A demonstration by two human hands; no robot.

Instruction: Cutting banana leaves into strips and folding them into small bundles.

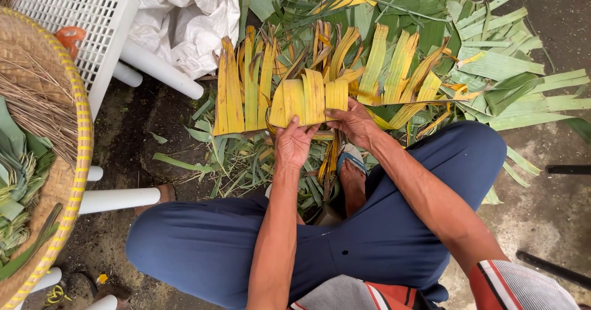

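Left hand (294, 142) and right hand (352, 123) both pinch the folded yellow leaf strip (308, 100); leaf pile (492, 64) beyond the hands, basket (68, 181) far left of them.

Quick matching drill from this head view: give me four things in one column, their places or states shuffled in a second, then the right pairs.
Things:
1. left hand
2. right hand
3. woven tray
4. white sack

Places or states:
A. crumpled at the top, beside the white plastic stool
B. at the left edge, holding folded green leaves
C. thumb pressing the lower edge of the yellow leaf strip
D. fingers on the strip's right end

Pairs: 1-C, 2-D, 3-B, 4-A
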